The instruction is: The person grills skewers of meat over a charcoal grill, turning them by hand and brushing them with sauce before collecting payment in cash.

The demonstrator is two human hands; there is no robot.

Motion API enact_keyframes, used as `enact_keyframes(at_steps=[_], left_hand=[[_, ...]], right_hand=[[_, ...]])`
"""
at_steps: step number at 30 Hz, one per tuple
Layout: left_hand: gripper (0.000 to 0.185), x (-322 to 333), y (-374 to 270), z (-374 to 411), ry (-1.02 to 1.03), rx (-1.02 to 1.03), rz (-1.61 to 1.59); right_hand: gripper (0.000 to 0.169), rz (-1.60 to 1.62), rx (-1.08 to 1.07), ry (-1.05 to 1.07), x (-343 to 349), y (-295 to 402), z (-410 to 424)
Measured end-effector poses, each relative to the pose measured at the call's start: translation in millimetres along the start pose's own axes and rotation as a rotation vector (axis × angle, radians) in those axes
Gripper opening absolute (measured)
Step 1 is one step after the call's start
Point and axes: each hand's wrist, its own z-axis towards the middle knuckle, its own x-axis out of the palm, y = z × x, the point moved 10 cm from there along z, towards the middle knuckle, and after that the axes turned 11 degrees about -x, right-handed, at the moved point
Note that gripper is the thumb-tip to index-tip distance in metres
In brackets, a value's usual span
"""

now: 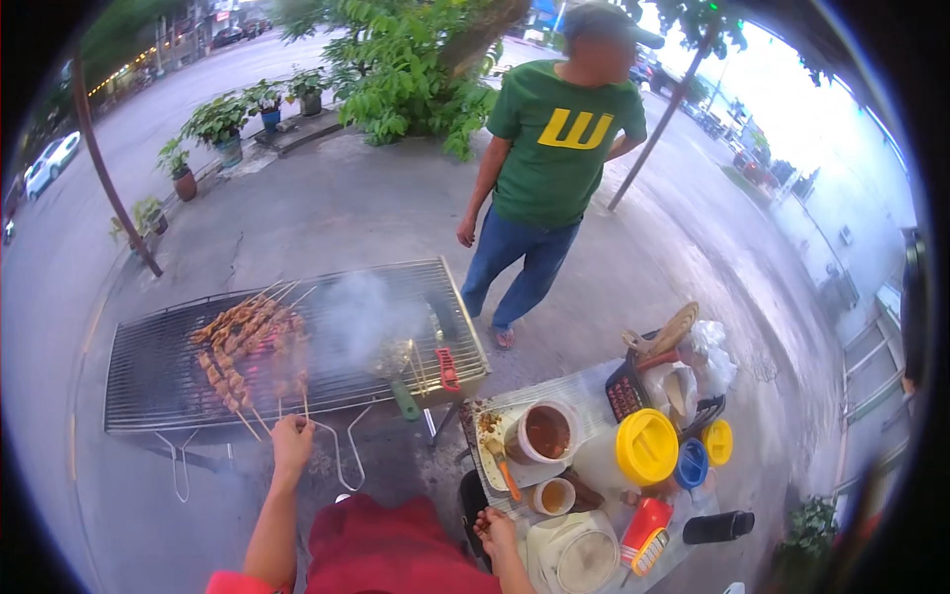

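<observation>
My left hand (292, 438) pinches the bare stick end of a meat skewer (300, 349) at the front edge of a long charcoal grill (159, 371). More meat skewers (230, 382) lie on the grate beside it, above a pinkish glow of coals. Smoke (364, 312) drifts over the middle of the grate and blurs what is behind it. Beside the side table's near left corner, my right hand (496, 527) has its fingers curled in, with nothing visible in them. Close to it stand a small cup of amber liquid (554, 496) and an orange-handled basting brush (505, 468).
A tub of dark red sauce (548, 432), a yellow-lidded container (646, 447), a black bottle (718, 527) and a woven fan (672, 330) crowd the table. A green-handled tool (404, 399) rests on the grill. A person in a green shirt (568, 141) stands beyond.
</observation>
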Motion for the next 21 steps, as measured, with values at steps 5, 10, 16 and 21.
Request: enact_keyframes(at_steps=[5,10,16,21], left_hand=[[0.019,-0.1,8.6,-8.7,0.218,-0.278,-0.459],[0.02,2.4,7.9,-3.2,0.21,-0.264,-0.238],[0.023,-17.9,-4.2,5.6,-0.001,-0.058,0.001],[0.025,-19.7,-5.8,-2.1,0.069,-0.104,0.006]], right_hand=[[0.01,-0.388,-0.115,0.328,73.8,-6.3,-14.1],[0.016,-0.694,-0.226,0.484,155.5,5.7,-32.6],[0.018,-0.927,-0.317,0.685,230.4,23.1,-74.6],[0.019,-0.995,-0.419,0.866,304.0,76.2,-123.8]])
